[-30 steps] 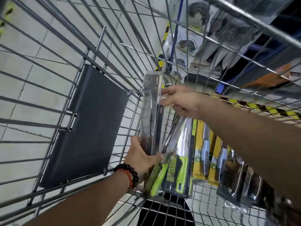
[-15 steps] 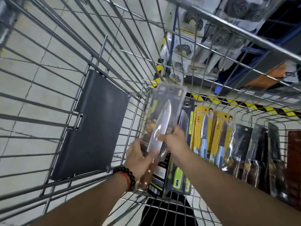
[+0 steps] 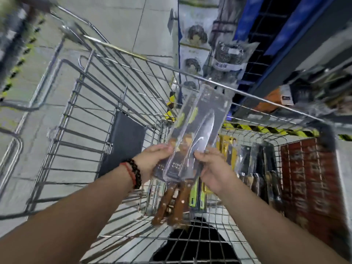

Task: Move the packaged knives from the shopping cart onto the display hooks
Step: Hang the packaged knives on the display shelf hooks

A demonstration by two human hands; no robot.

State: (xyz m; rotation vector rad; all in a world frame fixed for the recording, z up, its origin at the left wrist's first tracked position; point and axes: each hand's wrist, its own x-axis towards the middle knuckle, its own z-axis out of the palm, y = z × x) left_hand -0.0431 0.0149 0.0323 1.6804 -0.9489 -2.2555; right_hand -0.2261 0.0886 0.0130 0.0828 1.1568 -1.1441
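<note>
Knife packs lifted out of the cart, not hung up yet

The left hand [image 3: 152,161] and the right hand [image 3: 213,168] are both closed on a bunch of knife packs [image 3: 192,141], one hand on each side, holding it up above the shopping cart [image 3: 118,103]. The wooden handles stick out below the hands. More knife packs [image 3: 253,164] stand in a row down in the cart, so I think most of the job is left. No hook shows clearly on the shelves [image 3: 276,54] behind the cart.

I see clear-packaged knives with brown wooden handles [image 3: 178,204], a silver wire cart [image 3: 106,115], yellow-black striped floor tape [image 3: 266,130].
</note>
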